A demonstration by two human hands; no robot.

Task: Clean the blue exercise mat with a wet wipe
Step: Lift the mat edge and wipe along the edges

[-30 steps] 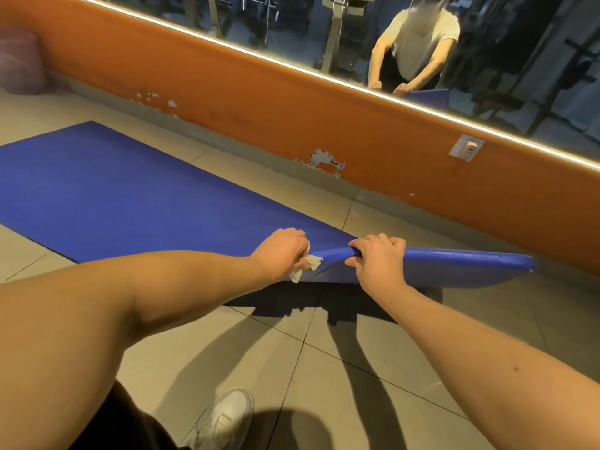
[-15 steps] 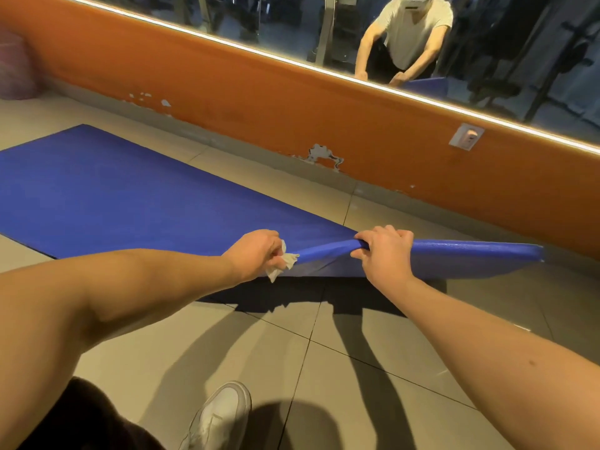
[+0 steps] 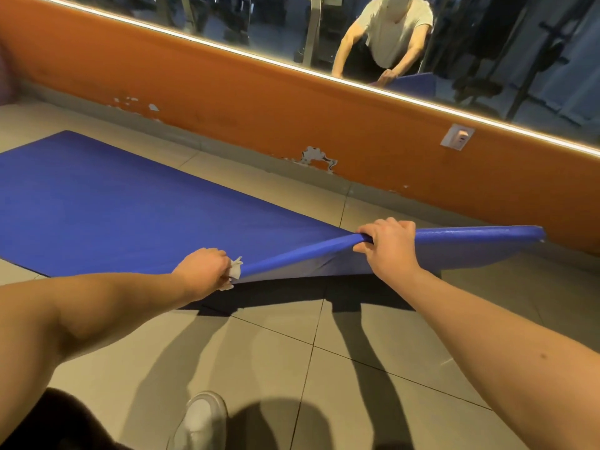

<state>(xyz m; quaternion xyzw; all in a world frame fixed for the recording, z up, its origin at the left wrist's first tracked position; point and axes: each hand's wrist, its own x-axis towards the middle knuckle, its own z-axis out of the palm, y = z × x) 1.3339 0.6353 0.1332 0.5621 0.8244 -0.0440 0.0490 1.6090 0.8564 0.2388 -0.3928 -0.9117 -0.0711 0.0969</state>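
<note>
The blue exercise mat [image 3: 97, 216] lies on the tiled floor, stretching away to the left. Its near edge is lifted off the floor on the right. My right hand [image 3: 388, 243] grips that raised edge, fingers curled over it. My left hand [image 3: 204, 271] holds a crumpled white wet wipe [image 3: 234, 272] pinched against the mat's edge, lower down where the edge slopes towards the floor. The mat's pale underside shows beneath the lifted part.
An orange wall [image 3: 292, 118] with a wall socket [image 3: 457, 137] and a mirror [image 3: 487, 43] above runs close behind the mat. My white shoe [image 3: 201, 420] stands on the grey tiles in front. Peeling paint marks the wall's base.
My left hand has slid the wipe leftwards along the mat's edge, away from my right hand. The right hand keeps its grip on the lifted edge.
</note>
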